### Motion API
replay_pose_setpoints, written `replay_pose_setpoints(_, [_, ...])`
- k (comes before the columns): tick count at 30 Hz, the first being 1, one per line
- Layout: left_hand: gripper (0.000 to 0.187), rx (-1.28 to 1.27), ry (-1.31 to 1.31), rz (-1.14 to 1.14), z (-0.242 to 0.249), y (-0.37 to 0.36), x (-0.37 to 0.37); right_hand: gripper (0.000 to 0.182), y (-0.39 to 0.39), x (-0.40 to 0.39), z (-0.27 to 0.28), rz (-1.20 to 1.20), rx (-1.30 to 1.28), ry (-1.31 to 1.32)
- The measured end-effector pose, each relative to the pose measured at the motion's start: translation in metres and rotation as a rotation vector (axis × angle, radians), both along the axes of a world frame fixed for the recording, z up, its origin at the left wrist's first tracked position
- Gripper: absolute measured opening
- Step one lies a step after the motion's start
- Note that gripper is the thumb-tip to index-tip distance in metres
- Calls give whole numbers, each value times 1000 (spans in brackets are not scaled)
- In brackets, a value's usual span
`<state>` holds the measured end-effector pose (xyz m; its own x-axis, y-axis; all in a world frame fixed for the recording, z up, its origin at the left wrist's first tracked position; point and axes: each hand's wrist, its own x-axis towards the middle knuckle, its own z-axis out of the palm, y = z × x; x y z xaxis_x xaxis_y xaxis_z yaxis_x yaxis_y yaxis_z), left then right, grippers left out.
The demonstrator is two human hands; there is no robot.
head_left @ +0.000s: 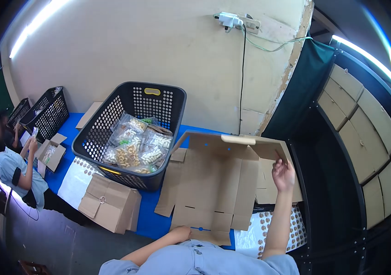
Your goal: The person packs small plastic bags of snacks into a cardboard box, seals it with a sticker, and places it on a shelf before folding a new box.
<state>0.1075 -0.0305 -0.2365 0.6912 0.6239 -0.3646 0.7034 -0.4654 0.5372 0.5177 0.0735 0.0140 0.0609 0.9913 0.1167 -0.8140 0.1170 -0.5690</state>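
Observation:
A large, partly unfolded cardboard box (204, 183) lies open in front of me on the blue-covered table, its flaps spread. My right hand (283, 175) is raised at the box's right side, with its fingers closed on the edge of a flap. Low at the front left, my left hand (180, 234) is curled against the box's front edge, its fingertips hidden. Left of the box stands a black perforated basket (129, 172) holding several clear bags of pale and yellowish pieces (133, 142).
A closed cardboard carton (108, 204) sits at the table's front left. Sheets of round stickers (269, 229) lie right. Stacked cartons (365, 137) fill a dark rack. At far left, a person (14, 167) handles a small packet near an open carton (51, 156) and more baskets (48, 112).

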Motion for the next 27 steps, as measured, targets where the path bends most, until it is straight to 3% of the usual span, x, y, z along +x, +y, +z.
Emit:
replay_pose_setpoints(3, [30, 2, -78, 62, 4, -5, -2, 53, 56, 20, -12, 89, 100, -7])
replay_pose_setpoints(5, [31, 66, -106, 24, -1, -5, -2, 70, 88, 26, -15, 146, 30, -311])
replay_pose_setpoints(6, [31, 115, -125, -24, -4, -8, -4, 70, 99, 17, -21, 150, 27, -310])
replay_pose_setpoints(8, [31, 72, -80, -8, -2, -8, -4, 81, 113, -23, -29, -439, -185, -933])
replay_pose_setpoints(9, [32, 35, -39, 6, 0, -7, -3, 81, 115, -25, -36, -436, -186, -933])
replay_pose_setpoints(12, [31, 55, -42, 28, -4, -6, -5, 74, 120, -21, -78, -283, -17, -1826])
replay_pose_setpoints(13, [31, 53, -44, 27, 2, -4, -8, 74, 112, -25, -77, -281, -19, -1828])
replay_pose_setpoints(15, [28, -65, -344, 264, 27, -2, -22, 67, 87, -40, -70, 38, -275, -1634])
replay_pose_setpoints(16, [28, -70, -345, 261, 34, 0, -29, 64, 89, -31, -96, 2, -265, -1697])
replay_pose_setpoints(18, [26, -3, -381, 579, 41, 7, -47, 61, 83, -18, -134, -37, -256, -1760])
replay_pose_setpoints(20, [24, 293, -452, 629, 26, 20, -73, 60, 68, -22, -154, 75, -377, -1768])
replay_pose_setpoints(25, [25, 633, -229, 906, -15, 33, -98, 66, 32, -47, -209, -107, -222, -1903])
replay_pose_setpoints(27, [26, 705, -186, 978, -15, 36, -97, 81, 25, -58, -223, -176, -247, -1903])
